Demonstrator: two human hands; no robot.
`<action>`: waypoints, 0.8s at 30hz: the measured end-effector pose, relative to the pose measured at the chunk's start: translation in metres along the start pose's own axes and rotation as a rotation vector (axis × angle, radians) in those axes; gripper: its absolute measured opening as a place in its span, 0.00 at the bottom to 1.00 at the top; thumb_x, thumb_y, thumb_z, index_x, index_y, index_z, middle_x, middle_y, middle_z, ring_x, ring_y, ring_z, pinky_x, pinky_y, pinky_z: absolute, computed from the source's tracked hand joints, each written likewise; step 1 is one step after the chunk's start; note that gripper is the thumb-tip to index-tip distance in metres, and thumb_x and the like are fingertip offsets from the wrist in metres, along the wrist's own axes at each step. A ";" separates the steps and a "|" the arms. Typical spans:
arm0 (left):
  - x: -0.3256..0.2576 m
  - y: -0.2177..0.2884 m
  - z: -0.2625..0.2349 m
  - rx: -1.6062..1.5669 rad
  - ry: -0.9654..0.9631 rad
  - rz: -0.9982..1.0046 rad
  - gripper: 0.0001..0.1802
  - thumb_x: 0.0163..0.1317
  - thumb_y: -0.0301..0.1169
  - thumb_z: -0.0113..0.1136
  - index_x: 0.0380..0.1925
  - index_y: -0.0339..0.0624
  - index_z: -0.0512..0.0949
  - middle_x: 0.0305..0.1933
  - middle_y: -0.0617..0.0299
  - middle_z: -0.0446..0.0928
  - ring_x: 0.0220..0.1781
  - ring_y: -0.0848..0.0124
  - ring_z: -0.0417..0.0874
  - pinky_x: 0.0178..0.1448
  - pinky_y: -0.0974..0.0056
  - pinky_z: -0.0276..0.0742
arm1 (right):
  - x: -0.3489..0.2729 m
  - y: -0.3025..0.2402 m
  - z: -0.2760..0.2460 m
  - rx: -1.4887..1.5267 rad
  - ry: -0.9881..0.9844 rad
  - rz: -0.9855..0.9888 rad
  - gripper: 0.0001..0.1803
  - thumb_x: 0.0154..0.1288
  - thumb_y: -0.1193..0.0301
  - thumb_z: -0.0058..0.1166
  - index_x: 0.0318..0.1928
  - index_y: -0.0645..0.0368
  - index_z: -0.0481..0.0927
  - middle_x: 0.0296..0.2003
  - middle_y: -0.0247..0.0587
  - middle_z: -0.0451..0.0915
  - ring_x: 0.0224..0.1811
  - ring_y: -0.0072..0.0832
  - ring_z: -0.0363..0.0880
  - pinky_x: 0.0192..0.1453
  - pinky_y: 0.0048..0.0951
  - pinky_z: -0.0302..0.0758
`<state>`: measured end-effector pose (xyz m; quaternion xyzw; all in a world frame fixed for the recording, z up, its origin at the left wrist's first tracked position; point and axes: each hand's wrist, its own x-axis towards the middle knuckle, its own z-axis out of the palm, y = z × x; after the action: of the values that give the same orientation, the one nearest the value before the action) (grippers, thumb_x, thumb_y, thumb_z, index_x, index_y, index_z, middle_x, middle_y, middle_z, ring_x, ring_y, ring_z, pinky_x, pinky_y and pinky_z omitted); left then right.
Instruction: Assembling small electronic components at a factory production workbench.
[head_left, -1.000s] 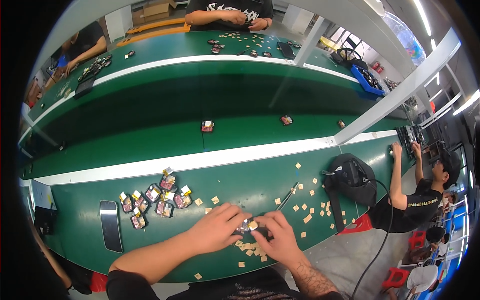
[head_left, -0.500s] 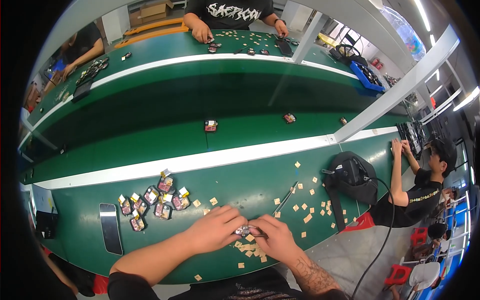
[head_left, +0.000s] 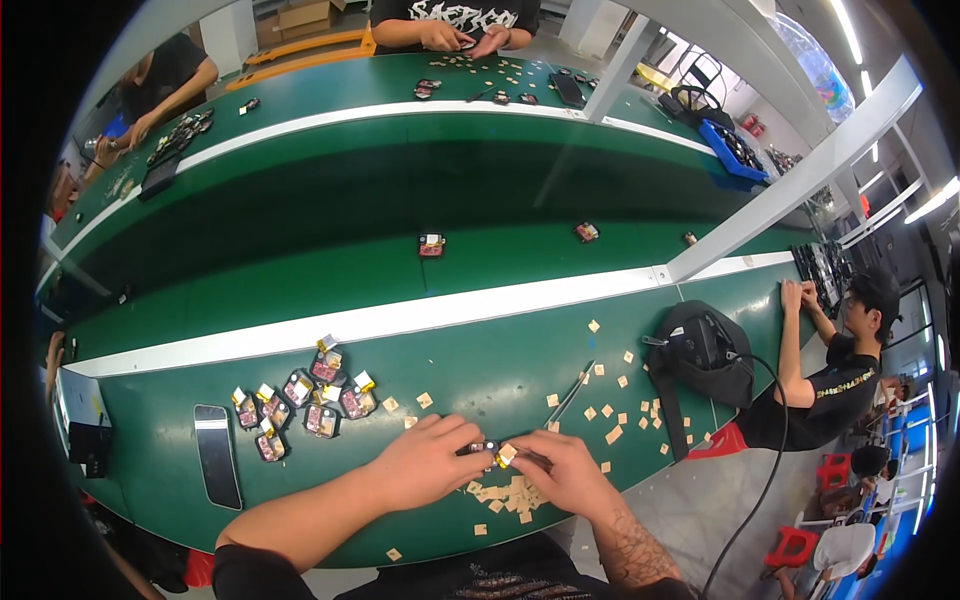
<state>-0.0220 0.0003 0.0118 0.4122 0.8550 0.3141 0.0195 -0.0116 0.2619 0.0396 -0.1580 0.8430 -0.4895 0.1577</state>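
At the left, a phone [head_left: 217, 457] lies on the green table [head_left: 160, 430], and just right of it sits a loose cluster of modules [head_left: 321, 420], dark-cased with white and yellow tabs, some touching. Next comes the left hand [head_left: 428, 462], reaching in from the lower left with its fingers bent and nearly closed, the tips on the left end of one more module [head_left: 484, 448]. This module is low in the middle of the view, between the two hands and near the table's front edge; its yellow and pale end faces right. The right hand [head_left: 568, 474] meets that end, thumb and forefinger drawn narrowly together at it; a dark sliver shows by these fingers, and I cannot tell whether they grip it. Below both hands is a pile of pale squares [head_left: 515, 492]. Tweezers [head_left: 574, 391] lie beyond the right hand, with scattered squares [head_left: 614, 436] to their right, then a black bag [head_left: 705, 365]. At the far right, a co-worker [head_left: 835, 385] reaches over the table.
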 end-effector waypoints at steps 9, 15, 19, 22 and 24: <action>0.002 0.003 0.000 0.035 0.027 0.029 0.11 0.65 0.36 0.71 0.46 0.49 0.84 0.48 0.65 0.78 0.54 0.64 0.81 0.55 0.57 0.79 | -0.007 0.000 0.008 -0.151 0.054 -0.104 0.14 0.73 0.78 0.66 0.56 0.62 0.88 0.41 0.45 0.86 0.38 0.36 0.87 0.44 0.34 0.84; 0.001 0.004 0.000 0.049 0.033 0.023 0.10 0.65 0.36 0.71 0.43 0.48 0.84 0.48 0.64 0.78 0.54 0.64 0.80 0.55 0.57 0.79 | -0.007 -0.009 0.022 -0.309 0.111 -0.163 0.16 0.71 0.79 0.64 0.58 0.61 0.86 0.45 0.46 0.86 0.44 0.45 0.88 0.48 0.39 0.85; 0.002 0.004 0.000 0.044 0.039 0.027 0.11 0.65 0.36 0.71 0.43 0.47 0.83 0.48 0.64 0.78 0.54 0.63 0.80 0.55 0.57 0.79 | -0.008 -0.005 0.029 -0.257 0.145 -0.164 0.16 0.72 0.79 0.63 0.58 0.61 0.85 0.45 0.45 0.85 0.43 0.45 0.88 0.46 0.39 0.86; 0.002 0.004 -0.002 0.040 -0.010 -0.002 0.14 0.63 0.35 0.75 0.46 0.47 0.84 0.52 0.64 0.81 0.55 0.62 0.83 0.56 0.56 0.81 | -0.010 -0.003 0.035 -0.248 0.170 -0.163 0.16 0.73 0.79 0.62 0.59 0.61 0.84 0.45 0.44 0.84 0.42 0.45 0.88 0.45 0.40 0.86; 0.002 0.003 -0.001 0.030 -0.001 0.003 0.13 0.64 0.36 0.73 0.45 0.47 0.82 0.50 0.63 0.79 0.55 0.62 0.81 0.56 0.56 0.80 | -0.011 -0.002 0.037 -0.250 0.182 -0.162 0.16 0.73 0.79 0.61 0.59 0.61 0.84 0.45 0.44 0.84 0.41 0.45 0.88 0.44 0.40 0.86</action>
<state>-0.0211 0.0026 0.0143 0.4140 0.8590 0.3010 0.0134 0.0139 0.2368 0.0253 -0.1989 0.8926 -0.4042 0.0196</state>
